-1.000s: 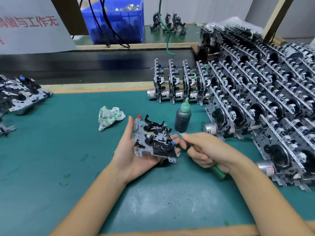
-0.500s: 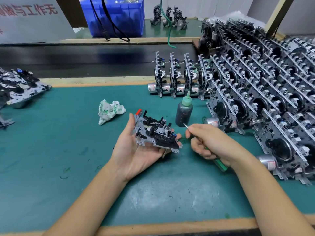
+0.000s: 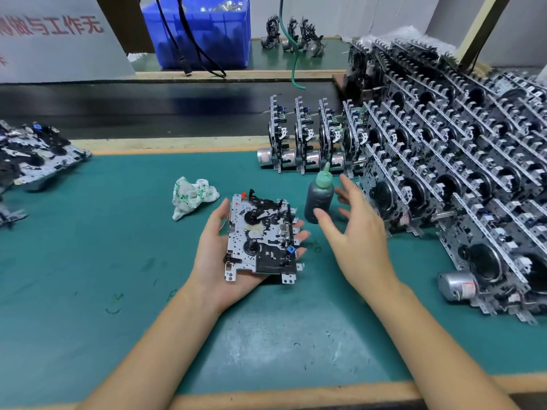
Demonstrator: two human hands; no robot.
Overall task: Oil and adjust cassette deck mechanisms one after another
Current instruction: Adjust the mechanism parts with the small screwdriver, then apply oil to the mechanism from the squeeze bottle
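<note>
A cassette deck mechanism, a perforated metal plate with black parts, lies face up in my left hand. The thumb runs along its left edge and the fingertips show past its right edge. My right hand hovers just right of it with fingers spread and nothing in it. Its thumb tip is beside the base of a dark oil bottle with a green nozzle that stands upright on the green mat. I cannot tell whether the thumb touches the bottle. No tool is in sight.
A large stack of mechanisms fills the right side, with a short upright row behind the bottle. A crumpled rag lies left of the bottle. More mechanisms sit at the far left. A black belt and blue crate lie beyond.
My right hand has let go of the green-handled tool, opened and lifted toward the oil bottle. The mechanism in my left hand has tilted to face up more flatly.
</note>
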